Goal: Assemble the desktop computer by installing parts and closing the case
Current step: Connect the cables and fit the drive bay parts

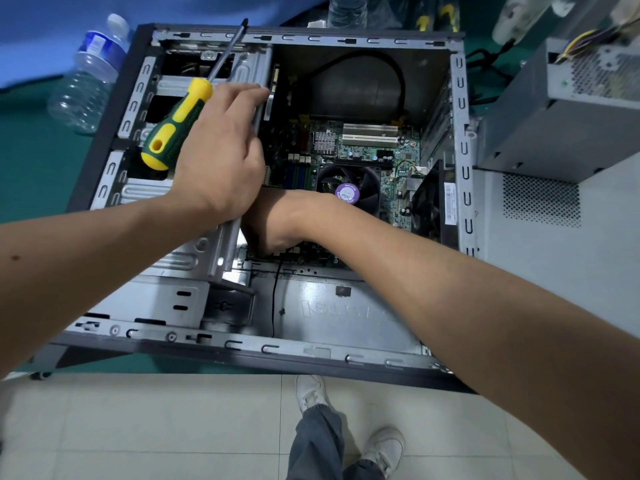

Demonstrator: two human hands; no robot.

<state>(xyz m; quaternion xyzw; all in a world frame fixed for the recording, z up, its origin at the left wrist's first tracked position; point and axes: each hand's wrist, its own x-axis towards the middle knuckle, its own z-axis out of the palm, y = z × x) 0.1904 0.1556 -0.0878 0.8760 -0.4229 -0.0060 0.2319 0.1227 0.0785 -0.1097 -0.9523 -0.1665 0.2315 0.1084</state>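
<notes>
The open grey metal computer case (462,140) lies on its side on the green table (31,161), its green motherboard (398,188) and black cooler fan with a purple sticker (346,188) exposed. The left hand (221,150) rests on the silver drive-bay bracket (221,251), fingers stretched along its upper edge, while the yellow-and-green-handled screwdriver (176,123) is tucked against that hand with its shaft pointing up and away toward the far wall of the case. The right hand (273,223) reaches down beside the bracket, low by the motherboard's near edge; its fingers are hidden under the left wrist, so I cannot tell whether that grip is wide, narrow or holding a part.

The worry is the screwdriver: it looks loosely trapped rather than properly held, and if the left hand shifts, it could slip and drop onto the board or fan. The right hand is working blind in a tight gap, so a connector could get bent or a thin black cable (275,299) snagged.

The grey boxy power supply (561,109) sits outside the case, well apart to the right, not yet installed.
</notes>
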